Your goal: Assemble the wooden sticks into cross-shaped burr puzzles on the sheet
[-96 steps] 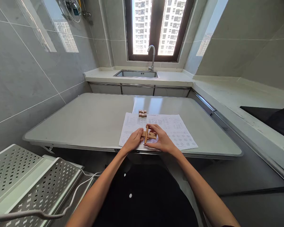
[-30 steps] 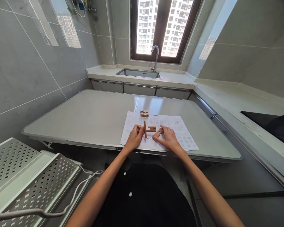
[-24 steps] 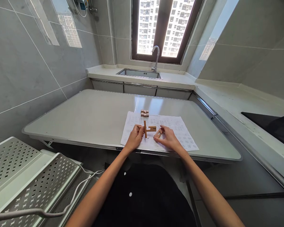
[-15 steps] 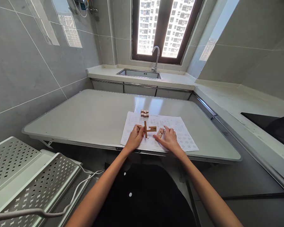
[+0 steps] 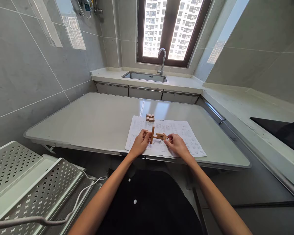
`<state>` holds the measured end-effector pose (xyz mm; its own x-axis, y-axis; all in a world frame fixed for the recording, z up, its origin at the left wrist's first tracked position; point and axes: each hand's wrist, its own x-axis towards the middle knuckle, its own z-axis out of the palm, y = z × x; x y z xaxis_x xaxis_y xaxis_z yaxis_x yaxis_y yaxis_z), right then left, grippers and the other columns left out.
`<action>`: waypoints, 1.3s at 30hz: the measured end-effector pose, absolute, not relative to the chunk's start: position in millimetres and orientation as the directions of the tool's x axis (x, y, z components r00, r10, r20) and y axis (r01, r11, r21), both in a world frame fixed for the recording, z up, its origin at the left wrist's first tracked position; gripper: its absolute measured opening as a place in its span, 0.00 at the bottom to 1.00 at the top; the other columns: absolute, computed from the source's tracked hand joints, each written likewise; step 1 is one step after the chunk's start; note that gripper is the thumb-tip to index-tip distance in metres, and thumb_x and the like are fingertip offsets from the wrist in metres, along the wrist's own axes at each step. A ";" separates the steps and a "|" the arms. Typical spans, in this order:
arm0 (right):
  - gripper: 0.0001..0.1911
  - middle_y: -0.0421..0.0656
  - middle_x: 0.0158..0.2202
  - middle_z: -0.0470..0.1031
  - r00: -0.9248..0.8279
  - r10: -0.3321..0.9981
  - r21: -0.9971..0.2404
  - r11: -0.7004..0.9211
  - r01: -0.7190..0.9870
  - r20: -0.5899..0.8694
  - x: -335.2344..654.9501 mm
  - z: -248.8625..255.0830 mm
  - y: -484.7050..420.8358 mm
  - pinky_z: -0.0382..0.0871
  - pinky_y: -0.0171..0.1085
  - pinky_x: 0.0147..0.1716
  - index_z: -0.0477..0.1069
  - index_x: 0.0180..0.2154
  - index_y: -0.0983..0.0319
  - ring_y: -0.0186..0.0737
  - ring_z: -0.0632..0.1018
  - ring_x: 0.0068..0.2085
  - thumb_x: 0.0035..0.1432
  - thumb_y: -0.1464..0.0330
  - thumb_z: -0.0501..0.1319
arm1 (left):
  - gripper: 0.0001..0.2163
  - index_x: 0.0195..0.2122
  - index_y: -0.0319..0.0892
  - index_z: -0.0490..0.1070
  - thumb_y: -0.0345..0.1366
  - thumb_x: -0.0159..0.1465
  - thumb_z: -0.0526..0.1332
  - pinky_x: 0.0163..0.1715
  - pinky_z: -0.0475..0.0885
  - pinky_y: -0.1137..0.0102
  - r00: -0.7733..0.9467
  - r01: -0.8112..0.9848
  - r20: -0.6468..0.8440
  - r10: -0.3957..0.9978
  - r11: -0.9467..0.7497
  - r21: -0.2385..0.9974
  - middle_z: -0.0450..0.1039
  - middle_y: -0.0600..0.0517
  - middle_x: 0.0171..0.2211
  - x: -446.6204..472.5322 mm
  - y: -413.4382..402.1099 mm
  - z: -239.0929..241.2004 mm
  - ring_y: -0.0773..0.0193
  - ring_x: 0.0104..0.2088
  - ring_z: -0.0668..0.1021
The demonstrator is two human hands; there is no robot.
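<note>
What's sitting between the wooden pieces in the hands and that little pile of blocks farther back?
Only bare printed paper sheet lies between the crossed wooden pieces and the block cluster, seen in the head view.

I see light brown wooden pieces (image 5: 156, 135) on a white sheet (image 5: 183, 137) printed with small grey diagrams. The blocks (image 5: 150, 117) at the far edge of the sheet are paler, beige wood. The table (image 5: 95, 117) is plain light grey. The wall tiles (image 5: 26, 71) are grey with faint marbling. The rack (image 5: 26, 182) is white metal with a pattern of small punched holes.

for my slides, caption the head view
Both hands join wooden puzzle pieces over a printed sheet on the table.
</note>
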<state>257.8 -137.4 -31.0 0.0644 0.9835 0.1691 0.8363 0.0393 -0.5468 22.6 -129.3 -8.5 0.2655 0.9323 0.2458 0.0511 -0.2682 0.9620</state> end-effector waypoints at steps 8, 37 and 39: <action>0.14 0.47 0.39 0.81 0.041 0.972 -0.648 0.124 0.751 0.233 266.7 -16.1 -136.5 0.66 0.39 0.37 0.77 0.41 0.59 0.45 0.79 0.39 0.67 0.56 0.61 | 0.17 0.41 0.43 0.69 0.53 0.73 0.57 0.32 0.67 0.69 0.290 0.067 0.265 0.920 -0.296 0.953 0.70 0.56 0.26 22.6 -132.5 -1.9 0.66 0.25 0.70; 0.21 0.31 0.24 0.53 -0.370 0.927 -0.954 -0.055 -0.294 0.060 219.1 29.1 -144.8 0.43 0.33 0.21 0.73 0.37 0.62 0.27 0.49 0.23 0.58 0.52 0.73 | 0.22 0.38 0.43 0.71 0.59 0.70 0.55 0.42 0.70 0.65 0.485 0.067 0.220 0.846 -0.287 0.956 0.76 0.50 0.35 12.8 -131.7 7.5 0.59 0.36 0.75; 0.21 0.31 0.24 0.53 -0.357 0.933 -0.953 -0.068 -0.296 0.045 220.1 27.9 -145.1 0.44 0.33 0.21 0.72 0.37 0.61 0.28 0.50 0.23 0.58 0.51 0.72 | 0.22 0.38 0.43 0.71 0.59 0.70 0.55 0.45 0.71 0.64 0.474 0.060 0.221 0.852 -0.282 0.958 0.77 0.50 0.35 13.2 -132.4 8.4 0.58 0.37 0.76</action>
<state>220.1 -145.1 27.9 -0.3568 0.9331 0.0447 -0.2959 -0.0675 -0.9528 13.2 -132.4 8.4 0.4742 0.8523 0.2208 0.0601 -0.2815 0.9577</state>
